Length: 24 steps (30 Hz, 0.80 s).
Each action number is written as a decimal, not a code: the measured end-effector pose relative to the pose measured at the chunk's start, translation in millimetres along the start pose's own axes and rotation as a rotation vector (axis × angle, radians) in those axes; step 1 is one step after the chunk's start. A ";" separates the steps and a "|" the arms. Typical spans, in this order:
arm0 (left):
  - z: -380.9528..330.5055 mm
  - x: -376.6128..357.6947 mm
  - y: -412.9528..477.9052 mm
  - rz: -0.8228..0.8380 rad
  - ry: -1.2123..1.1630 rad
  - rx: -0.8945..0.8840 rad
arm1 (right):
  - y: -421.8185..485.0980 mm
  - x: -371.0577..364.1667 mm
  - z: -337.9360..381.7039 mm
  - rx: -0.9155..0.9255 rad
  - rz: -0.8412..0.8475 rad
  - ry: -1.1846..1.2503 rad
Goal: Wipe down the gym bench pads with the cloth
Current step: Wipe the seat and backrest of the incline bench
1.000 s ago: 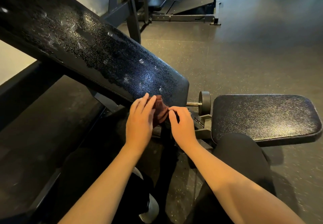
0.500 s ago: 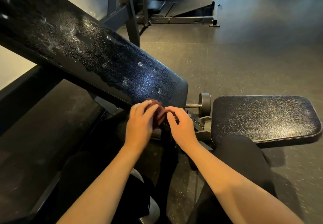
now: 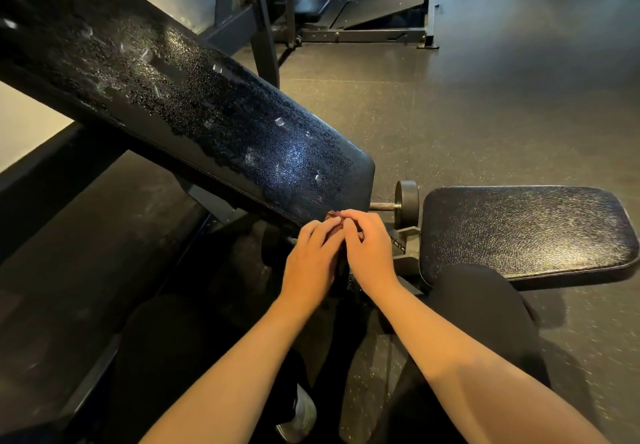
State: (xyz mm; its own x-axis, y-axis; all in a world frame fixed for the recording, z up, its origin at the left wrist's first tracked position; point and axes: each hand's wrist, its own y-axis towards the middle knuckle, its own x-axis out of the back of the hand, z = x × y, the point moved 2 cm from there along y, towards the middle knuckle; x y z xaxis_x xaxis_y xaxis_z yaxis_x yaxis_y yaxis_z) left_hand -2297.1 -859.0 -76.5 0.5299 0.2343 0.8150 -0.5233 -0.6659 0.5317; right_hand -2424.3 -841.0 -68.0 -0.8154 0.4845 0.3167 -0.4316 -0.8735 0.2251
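Maroon cloth [image 3: 333, 215] shows only as a small bunched tuft between my two hands, at the near lower corner of the inclined backrest pad [image 3: 207, 114]. My left hand [image 3: 310, 263] curls its fingers over it from the left. My right hand [image 3: 370, 253] pinches it from the right with bent fingertips, and most of the fabric is hidden under them.

I judge the cloth soft, light and limp, so it will fold wherever I squeeze. It is better gathered into a flat wad under one palm than held by a corner. The pad's pebbled vinyl is beaded with droplets and streaks, so it is probably slick and firm with a little give. The cloth should glide, though it may skid.

Just right of my hands the backrest ends in a rounded edge. Beyond it is a gap with a metal pin and round knob [image 3: 407, 197], then the flat seat pad [image 3: 519, 232], near my right knee. The backrest runs long up to the far left, giving room for sweeping strokes. Bare gym floor [image 3: 485, 97] lies on the far side.
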 end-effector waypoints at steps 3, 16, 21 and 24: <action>21.2 21.0 2.8 -0.104 0.041 0.020 | -2.3 -5.3 5.0 0.108 0.061 -0.039; 5.0 1.2 -3.9 -0.061 0.074 0.071 | 0.2 -4.1 -0.2 -0.042 0.010 -0.004; 21.7 23.0 2.6 -0.082 0.074 0.043 | -3.8 -7.5 5.7 0.043 0.078 -0.060; 41.4 36.6 5.2 -0.186 0.115 0.150 | -4.5 -6.8 7.9 0.049 0.082 -0.069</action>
State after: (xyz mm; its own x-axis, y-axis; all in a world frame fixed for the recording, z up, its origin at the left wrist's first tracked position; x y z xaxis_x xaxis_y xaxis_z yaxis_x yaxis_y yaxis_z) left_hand -2252.8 -883.2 -53.4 0.5243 0.4356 0.7317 -0.3142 -0.6996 0.6417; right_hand -2413.8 -840.1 -63.8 -0.8178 0.4155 0.3983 -0.3444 -0.9077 0.2398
